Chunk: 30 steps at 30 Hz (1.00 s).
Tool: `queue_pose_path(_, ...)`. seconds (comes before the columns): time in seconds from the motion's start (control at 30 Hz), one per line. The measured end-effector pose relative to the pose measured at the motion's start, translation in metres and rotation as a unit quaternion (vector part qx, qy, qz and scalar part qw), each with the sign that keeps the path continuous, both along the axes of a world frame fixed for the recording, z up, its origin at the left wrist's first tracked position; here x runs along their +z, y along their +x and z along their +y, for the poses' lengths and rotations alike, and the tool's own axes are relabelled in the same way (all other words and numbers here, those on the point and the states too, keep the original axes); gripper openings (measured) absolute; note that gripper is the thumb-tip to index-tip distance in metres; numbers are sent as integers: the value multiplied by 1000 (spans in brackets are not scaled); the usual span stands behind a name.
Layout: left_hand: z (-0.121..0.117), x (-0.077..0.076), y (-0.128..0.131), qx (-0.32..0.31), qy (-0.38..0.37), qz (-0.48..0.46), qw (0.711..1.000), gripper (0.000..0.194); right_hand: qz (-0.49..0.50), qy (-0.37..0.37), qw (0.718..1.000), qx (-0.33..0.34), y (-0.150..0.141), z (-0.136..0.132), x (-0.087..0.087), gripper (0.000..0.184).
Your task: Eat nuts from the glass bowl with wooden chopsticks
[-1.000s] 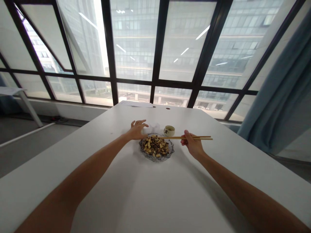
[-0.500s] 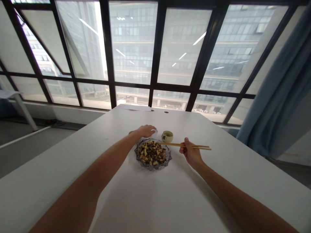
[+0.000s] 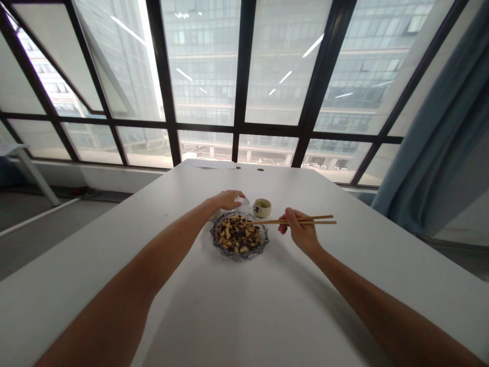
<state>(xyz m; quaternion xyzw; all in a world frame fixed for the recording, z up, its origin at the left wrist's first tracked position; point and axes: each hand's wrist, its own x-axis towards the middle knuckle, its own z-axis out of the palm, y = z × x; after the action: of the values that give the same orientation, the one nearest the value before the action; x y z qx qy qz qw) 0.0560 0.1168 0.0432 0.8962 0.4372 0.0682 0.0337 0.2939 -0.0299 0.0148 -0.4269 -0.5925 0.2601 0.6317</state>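
Right hand (image 3: 300,228) grasping wooden chopsticks (image 3: 269,221), tips at peanuts (image 3: 240,235) in glass bowl (image 3: 237,256). Left hand (image 3: 228,199) at white item (image 3: 242,202) behind bowl, can't tell if gripped; teacup (image 3: 263,209) nearby.

I face dark-framed windows (image 3: 200,61) bright with daylight, a blue curtain (image 3: 431,142) to my right, grey floor (image 3: 84,211) to my left.

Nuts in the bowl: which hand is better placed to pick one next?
The right hand, probably: it holds the chopsticks, whose tips are at the nuts. The left hand is beyond the bowl, at a whitish thing.
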Motion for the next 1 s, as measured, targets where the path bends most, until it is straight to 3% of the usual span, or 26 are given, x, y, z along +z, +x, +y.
queue_pose_path(0.2, -5, 3, 11, 17, 4, 5, 1000, 43, -67, -6, 997, 32, 4, -5, 10, 59)
queue_pose_path(0.5, -5, -1, 47, -21, 24, -1, 1000, 52, -167, -13, 978, 127, -1, -13, 11, 56)
queue_pose_path(1.0, 6, -8, 89, -4, 24, 38, 999, 66, -241, -24, 958, 154, -4, -20, 23, 50)
